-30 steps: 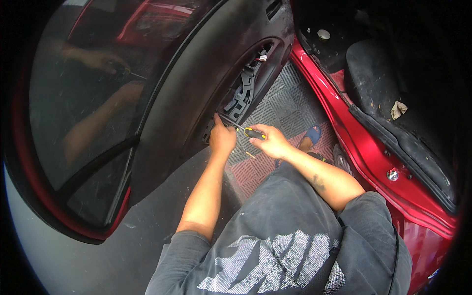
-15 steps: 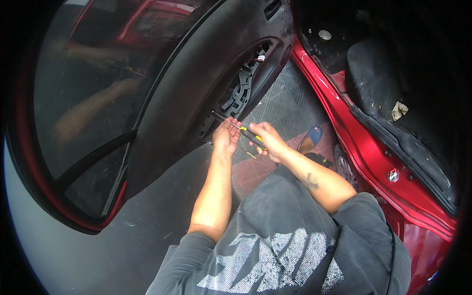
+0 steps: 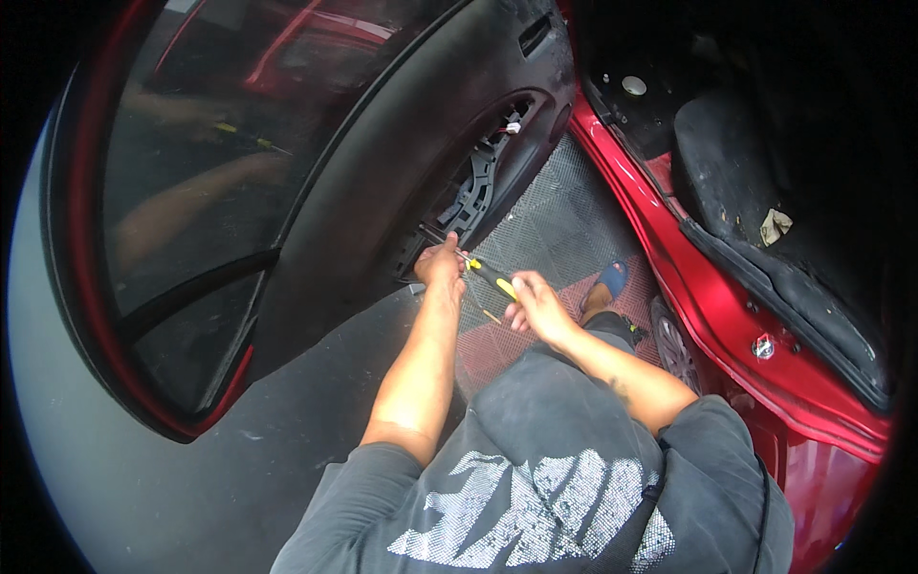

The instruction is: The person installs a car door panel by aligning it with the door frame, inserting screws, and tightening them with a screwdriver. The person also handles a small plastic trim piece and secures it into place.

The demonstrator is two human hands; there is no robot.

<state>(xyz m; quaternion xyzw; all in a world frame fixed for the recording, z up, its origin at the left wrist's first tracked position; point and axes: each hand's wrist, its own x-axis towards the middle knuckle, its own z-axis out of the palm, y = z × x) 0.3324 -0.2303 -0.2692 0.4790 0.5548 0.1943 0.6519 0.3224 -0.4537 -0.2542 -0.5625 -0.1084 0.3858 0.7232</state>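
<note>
1. A black-and-yellow screwdriver (image 3: 494,278) slants mid-frame, its tip toward the door panel's opening.
2. The right hand (image 3: 538,308) grips its handle; the left hand (image 3: 440,264) pinches its shaft.
3. The dark door panel (image 3: 402,124) fills upper centre.
4. The red car body (image 3: 643,215) curves down the right.

Black-and-yellow screwdriver (image 3: 491,276), held slantwise, pointing up-left toward black door panel (image 3: 382,182)

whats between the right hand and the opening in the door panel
In the head view, a screwdriver lies there, pointing from the right hand toward the opening, with the left hand near its front end.
</note>
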